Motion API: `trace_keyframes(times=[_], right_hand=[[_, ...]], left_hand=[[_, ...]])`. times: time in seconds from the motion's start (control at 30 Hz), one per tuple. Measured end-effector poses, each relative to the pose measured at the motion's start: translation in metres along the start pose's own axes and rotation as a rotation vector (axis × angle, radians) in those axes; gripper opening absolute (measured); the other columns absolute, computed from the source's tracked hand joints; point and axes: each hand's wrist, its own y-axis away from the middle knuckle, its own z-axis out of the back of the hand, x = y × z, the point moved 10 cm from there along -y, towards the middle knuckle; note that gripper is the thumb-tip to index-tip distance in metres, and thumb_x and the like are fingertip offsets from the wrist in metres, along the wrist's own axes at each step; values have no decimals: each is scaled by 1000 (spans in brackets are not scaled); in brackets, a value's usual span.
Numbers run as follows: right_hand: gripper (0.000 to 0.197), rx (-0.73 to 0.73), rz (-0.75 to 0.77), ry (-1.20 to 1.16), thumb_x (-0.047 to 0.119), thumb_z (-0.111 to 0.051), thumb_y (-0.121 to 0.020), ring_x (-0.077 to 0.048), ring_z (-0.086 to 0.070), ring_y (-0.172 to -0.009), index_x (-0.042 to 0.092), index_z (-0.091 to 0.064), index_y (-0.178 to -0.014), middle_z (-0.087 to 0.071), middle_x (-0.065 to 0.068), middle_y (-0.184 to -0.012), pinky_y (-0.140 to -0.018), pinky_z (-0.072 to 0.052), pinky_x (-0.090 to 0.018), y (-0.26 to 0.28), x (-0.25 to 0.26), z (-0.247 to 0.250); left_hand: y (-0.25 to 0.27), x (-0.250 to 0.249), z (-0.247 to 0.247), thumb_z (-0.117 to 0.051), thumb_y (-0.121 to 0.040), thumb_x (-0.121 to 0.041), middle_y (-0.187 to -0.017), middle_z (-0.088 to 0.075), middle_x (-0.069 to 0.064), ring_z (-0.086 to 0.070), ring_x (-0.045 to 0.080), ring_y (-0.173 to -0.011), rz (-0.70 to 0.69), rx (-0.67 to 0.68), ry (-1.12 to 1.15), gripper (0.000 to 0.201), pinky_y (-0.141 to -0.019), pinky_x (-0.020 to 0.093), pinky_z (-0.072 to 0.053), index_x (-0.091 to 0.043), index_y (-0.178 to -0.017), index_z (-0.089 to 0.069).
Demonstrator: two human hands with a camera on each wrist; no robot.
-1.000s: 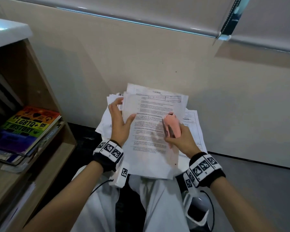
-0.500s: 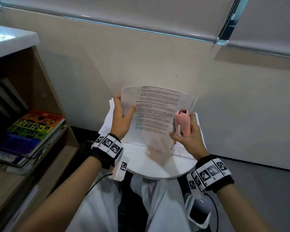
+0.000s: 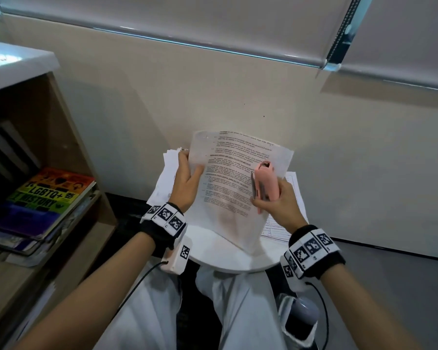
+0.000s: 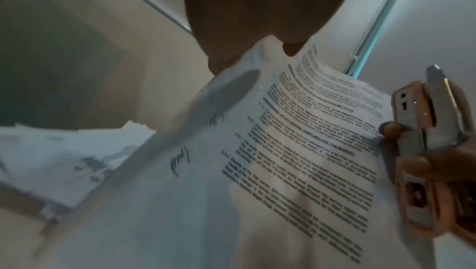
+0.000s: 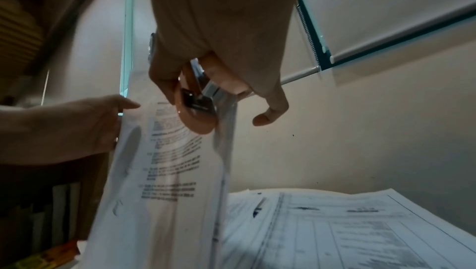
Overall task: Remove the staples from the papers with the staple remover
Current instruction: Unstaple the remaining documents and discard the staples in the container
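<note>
A printed sheaf of papers (image 3: 235,188) is held up, tilted, above a round white table (image 3: 220,258). My left hand (image 3: 187,176) grips its left edge, thumb on the printed face; the wrist views show the same papers (image 4: 296,161) (image 5: 165,171). My right hand (image 3: 276,200) holds a pink staple remover (image 3: 264,181) upright against the papers' right edge. The tool (image 4: 422,147) has a metal tongue and pink body (image 5: 197,114). No staple is visible.
More loose papers (image 3: 291,195) lie on the table behind and under the lifted ones, also stacked at the left (image 3: 166,178). A wooden shelf (image 3: 61,147) with books (image 3: 48,198) stands at the left. A beige wall (image 3: 339,160) is close behind.
The papers have been lifted off the table and tipped up, showing an inner page. My right hand rose with the staple remover to the right edge. The view shifted slightly.
</note>
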Motion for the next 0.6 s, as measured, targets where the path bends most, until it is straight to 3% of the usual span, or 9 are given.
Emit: trace_keyframes(times=[0.07,0.13,0.23,0.3,0.37,0.43,0.53,0.6], right_hand=[[47,10,14,25,-4,-81,-66,-27,-64,-92,27,-59,-94,-63,-18,-105,-75,-58,-30,1,0,-1],[48,-5,25,2,-6,-81,-66,-20,-64,-86,22,-59,-98,-64,-14,-101,-69,-56,-21,-1,3,5],[52,18,29,-43,-8,-80,-66,-18,-65,-91,25,-57,-100,-64,-6,-101,-76,-58,-25,-5,9,11],[51,91,37,-17,-7,-80,-67,-21,-63,-95,22,-58,-102,-62,-11,-106,-80,-57,-29,-5,11,3],[50,135,49,41,-6,-81,-67,-21,-61,-94,19,-59,-103,-59,-12,-107,-75,-56,-22,-5,11,-7],[51,100,44,64,-6,-81,-66,-21,-61,-93,23,-57,-101,-57,-9,-105,-71,-55,-19,-8,12,-7],[55,-61,40,-53,-5,-79,-69,-26,-65,-99,11,-50,-114,-59,-14,-113,-77,-60,-33,-10,23,12],[58,-268,78,-158,-3,-78,-71,-16,-66,-90,5,-43,-117,-60,-5,-104,-77,-60,-31,-9,39,36]], left_hand=[[0,4,0,-38,-100,-11,-109,-56,8,-58,23,-98,27,-16,25,9,-91,48,-50,-14,-108,-35],[-3,2,3,-37,-100,-13,-111,-59,9,-59,21,-99,52,-33,65,10,-91,42,-51,-12,-110,-41],[-5,-4,6,-42,-98,-14,-99,-59,0,-59,16,-91,73,-22,113,5,-83,36,-50,-19,-98,-44],[-2,-4,1,-50,-92,-24,-104,-59,10,-60,28,-98,71,9,118,9,-90,46,-51,-20,-98,-44],[2,0,-5,-53,-90,-33,-114,-56,22,-57,40,-107,60,34,108,18,-95,56,-48,-21,-101,-45],[0,2,-4,-50,-94,-33,-116,-58,21,-59,39,-107,45,15,89,21,-92,57,-49,-17,-106,-45],[-3,-4,6,-42,-100,-24,-109,-63,7,-65,20,-97,32,-48,20,17,-85,36,-55,-13,-112,-40],[-2,-7,9,-39,-101,-21,-106,-64,1,-65,10,-92,6,-46,-43,14,-78,24,-55,-13,-112,-39]])
